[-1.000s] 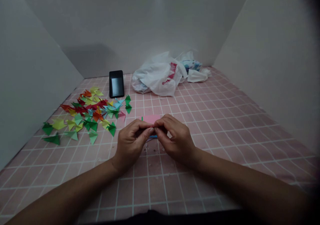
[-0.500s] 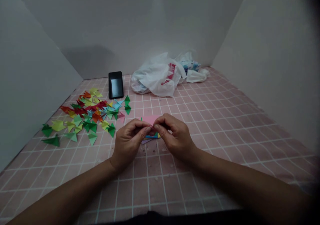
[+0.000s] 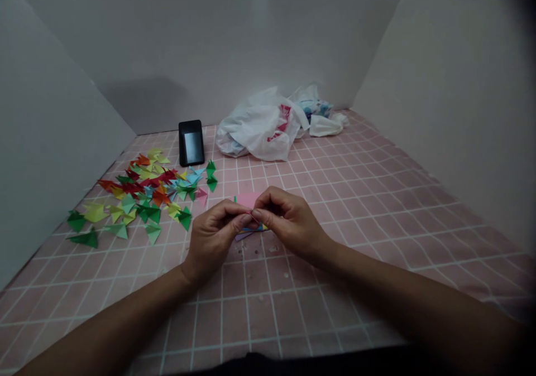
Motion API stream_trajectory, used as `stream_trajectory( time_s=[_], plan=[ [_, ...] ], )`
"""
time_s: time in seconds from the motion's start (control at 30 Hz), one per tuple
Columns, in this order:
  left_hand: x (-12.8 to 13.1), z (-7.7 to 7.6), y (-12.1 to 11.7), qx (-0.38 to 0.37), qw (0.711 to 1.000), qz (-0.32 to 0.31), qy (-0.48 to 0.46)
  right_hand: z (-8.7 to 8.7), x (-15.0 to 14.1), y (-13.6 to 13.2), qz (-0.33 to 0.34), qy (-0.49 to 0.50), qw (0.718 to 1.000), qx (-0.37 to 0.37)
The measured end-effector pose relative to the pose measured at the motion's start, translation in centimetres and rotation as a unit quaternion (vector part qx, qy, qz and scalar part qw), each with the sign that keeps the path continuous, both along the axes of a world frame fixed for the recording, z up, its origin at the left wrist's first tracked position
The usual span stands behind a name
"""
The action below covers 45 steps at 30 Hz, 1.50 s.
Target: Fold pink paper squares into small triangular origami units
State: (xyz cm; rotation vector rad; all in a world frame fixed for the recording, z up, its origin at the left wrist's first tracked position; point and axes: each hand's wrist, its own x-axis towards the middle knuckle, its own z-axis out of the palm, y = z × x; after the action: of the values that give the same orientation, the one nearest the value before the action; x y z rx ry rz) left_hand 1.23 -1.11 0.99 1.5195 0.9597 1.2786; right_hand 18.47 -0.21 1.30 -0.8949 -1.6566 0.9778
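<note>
My left hand (image 3: pixel 213 235) and my right hand (image 3: pixel 295 222) meet fingertip to fingertip, both closed in a pinch. Between them is a small pink piece of folded paper (image 3: pixel 252 213), mostly hidden by my thumbs and fingers. Behind and below my fingers lies a stack of coloured paper sheets (image 3: pixel 246 199), pink on top with blue, yellow and purple edges peeking out. To the left of my left hand spreads a pile of folded paper cranes (image 3: pixel 144 189) in green, yellow, red, orange and light blue. A single pink crane (image 3: pixel 201 197) rests at its right side.
A black device with a screen (image 3: pixel 191 143) leans upright behind the cranes. White plastic bags (image 3: pixel 259 125) lie crumpled against the back wall, with a blue-patterned bundle (image 3: pixel 316 109) beside them. Pale walls enclose a table under a pink gridded cloth (image 3: pixel 377 197).
Both hands stay pinched together, with small finger shifts on the pink paper. The right hand has risen slightly and turned a little. The whole view has drifted slightly.
</note>
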Motion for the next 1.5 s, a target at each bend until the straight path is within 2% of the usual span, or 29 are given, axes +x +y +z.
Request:
stream_trajectory(
  time_s=[0.2,0.37,0.47,0.6,0.73,0.9,1.07,1.17,1.27,1.4,1.5],
  plan=[
    [-0.2,-0.2,0.2,0.060,0.998,-0.004,0.028,0.0,0.3,0.1,-0.022,-0.082,0.984,0.159],
    [-0.2,0.0,0.2,0.031,0.999,-0.006,0.029,-0.1,0.4,0.1,-0.016,-0.125,0.975,0.185],
    [-0.3,-0.1,0.3,-0.018,1.000,-0.008,0.006,-0.1,0.3,0.2,-0.003,-0.111,0.981,0.162],
    [-0.4,-0.3,0.8,-0.074,0.996,0.007,-0.042,-0.3,0.2,0.4,0.011,-0.057,0.996,0.071],
    [-0.5,-0.4,1.2,-0.111,0.991,0.031,-0.069,-0.5,0.3,0.6,0.028,-0.033,0.999,-0.004],
    [-0.5,-0.3,1.4,-0.108,0.991,0.037,-0.072,-0.5,0.1,0.4,0.055,-0.004,0.998,-0.036],
    [-0.4,-0.3,1.2,-0.104,0.992,0.016,-0.069,-0.7,-0.2,0.3,0.032,-0.020,0.998,-0.046],
    [-0.4,-0.5,1.1,-0.103,0.992,0.006,-0.070,-0.9,-0.3,0.2,-0.003,-0.053,0.999,0.004],
    [-0.6,-0.6,1.2,-0.084,0.996,0.002,-0.041,-0.9,-0.2,-0.1,-0.038,-0.099,0.990,0.091],
    [-0.8,-0.5,1.5,0.002,0.999,0.000,0.033,-0.8,0.0,-0.3,-0.053,-0.156,0.966,0.200],
    [-0.9,-0.4,1.6,0.047,0.997,0.001,0.058,-0.8,0.1,-0.3,-0.060,-0.179,0.950,0.248]
  ],
)
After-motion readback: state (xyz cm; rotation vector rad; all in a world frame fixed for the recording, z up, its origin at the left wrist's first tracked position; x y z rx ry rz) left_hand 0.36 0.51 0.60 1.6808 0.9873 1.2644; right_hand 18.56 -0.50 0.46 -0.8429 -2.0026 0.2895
